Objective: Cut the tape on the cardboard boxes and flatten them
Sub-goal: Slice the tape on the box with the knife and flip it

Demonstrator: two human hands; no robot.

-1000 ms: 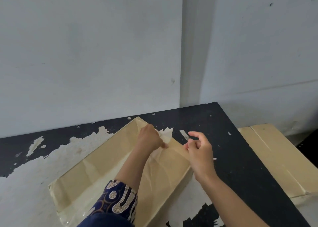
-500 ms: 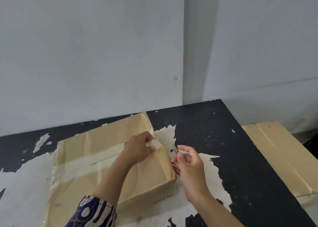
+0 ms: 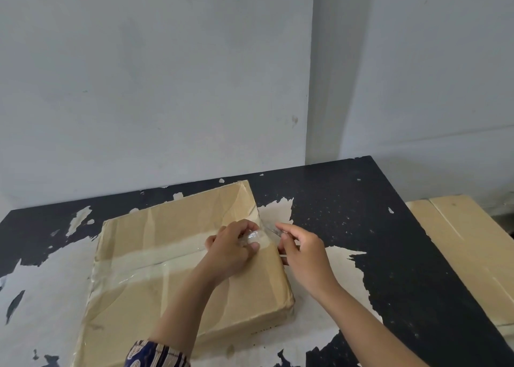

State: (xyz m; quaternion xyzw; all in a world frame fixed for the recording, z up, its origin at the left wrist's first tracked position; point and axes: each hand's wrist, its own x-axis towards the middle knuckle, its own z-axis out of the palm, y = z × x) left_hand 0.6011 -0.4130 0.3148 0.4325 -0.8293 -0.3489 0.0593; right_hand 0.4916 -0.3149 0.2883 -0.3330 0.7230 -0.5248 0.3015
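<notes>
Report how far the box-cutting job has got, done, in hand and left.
Done: flat cardboard lies right of the table. In hand: left hand pinches loosened tape at the box edge; right hand holds a small blade. Left: the long tape strip looks uncut; box unflattened.

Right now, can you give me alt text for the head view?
A person's left hand pinches a crumpled bit of clear tape at the right edge of a taped cardboard box on a worn black table, while the right hand holds a small blade beside it.
</notes>
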